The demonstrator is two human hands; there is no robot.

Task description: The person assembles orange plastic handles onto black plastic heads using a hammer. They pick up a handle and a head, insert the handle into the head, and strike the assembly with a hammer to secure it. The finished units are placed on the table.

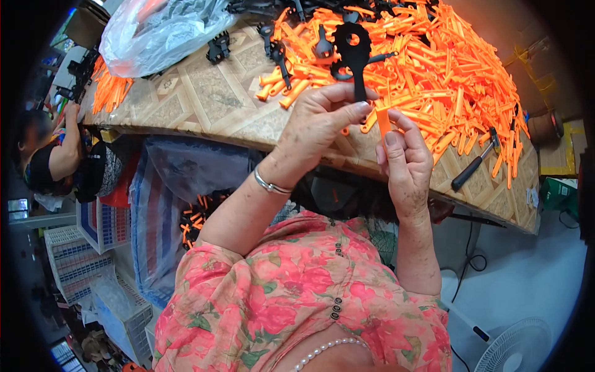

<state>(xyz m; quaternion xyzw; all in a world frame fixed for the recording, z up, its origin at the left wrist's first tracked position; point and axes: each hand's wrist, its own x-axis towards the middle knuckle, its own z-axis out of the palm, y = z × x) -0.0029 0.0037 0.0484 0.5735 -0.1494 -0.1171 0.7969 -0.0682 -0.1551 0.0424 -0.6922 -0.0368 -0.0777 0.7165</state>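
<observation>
My left hand (322,118) pinches the narrow stem of a black utensil head (358,59) that has a toothed rim and a round hole. The head stands upright above the near table edge. In my right hand (406,158), an orange plastic handle (383,122) is gripped between thumb and fingers, its upper end close to the black stem. Whether the two parts touch is hard to make out. Just beyond both hands lies a big heap of orange handles (449,74), with a few black utensil heads (324,46) among and beside them.
A hammer (474,166) with a black grip lies at the table's right. A clear plastic bag (161,37) and more orange handles (108,87) are at the left. Below the table edge hangs a striped sack (155,217). Another person (59,155) sits far left; a fan (517,347) stands lower right.
</observation>
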